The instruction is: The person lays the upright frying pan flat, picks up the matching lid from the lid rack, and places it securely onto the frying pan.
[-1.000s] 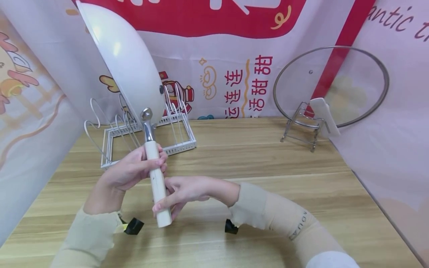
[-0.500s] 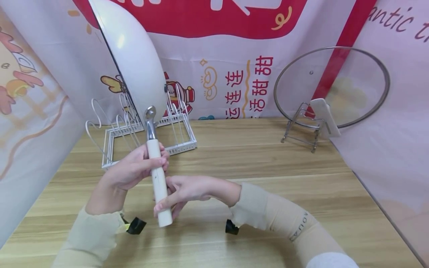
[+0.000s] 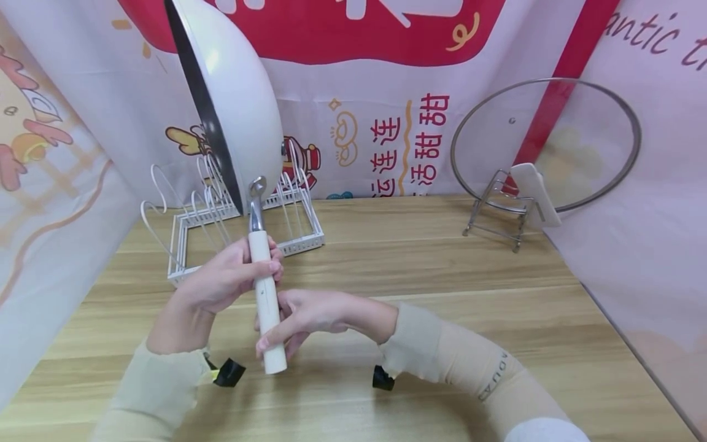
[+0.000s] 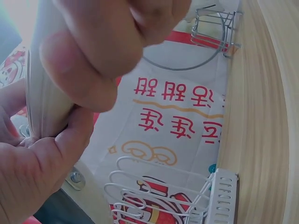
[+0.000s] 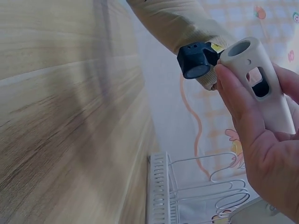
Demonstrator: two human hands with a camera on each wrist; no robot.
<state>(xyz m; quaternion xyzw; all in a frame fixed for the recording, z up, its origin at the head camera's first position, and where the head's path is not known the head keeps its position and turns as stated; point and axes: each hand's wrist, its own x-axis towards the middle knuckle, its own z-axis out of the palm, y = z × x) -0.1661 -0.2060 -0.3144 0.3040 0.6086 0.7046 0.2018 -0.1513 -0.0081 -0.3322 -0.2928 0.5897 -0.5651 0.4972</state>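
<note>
A deep white pan (image 3: 245, 92), like a wok, is held in the air on its edge, its dark inside turned left. My left hand (image 3: 223, 276) grips the upper part of its cream handle (image 3: 269, 319), thumb across the front, just below the metal neck (image 3: 256, 212). Lower down, near the handle's end, my right hand (image 3: 312, 316) holds it between thumb and fingers. The right wrist view shows the handle's hollow end (image 5: 240, 49) and a slot in its side. From the head, the pan's lower part overlaps a white wire rack (image 3: 301, 245); contact cannot be told.
At the back right, a glass lid (image 3: 631, 110) with a metal rim leans upright in a small wire stand (image 3: 499, 209), its pale handle (image 3: 536, 190) toward the stand. Printed cloth walls (image 3: 359, 86) enclose the wooden table (image 3: 442, 264) at the back and sides.
The pan has shifted to the right and turned, so more of its dark inside shows. Both hands keep their hold on the handle and have moved slightly right. Rack and lid stay put.
</note>
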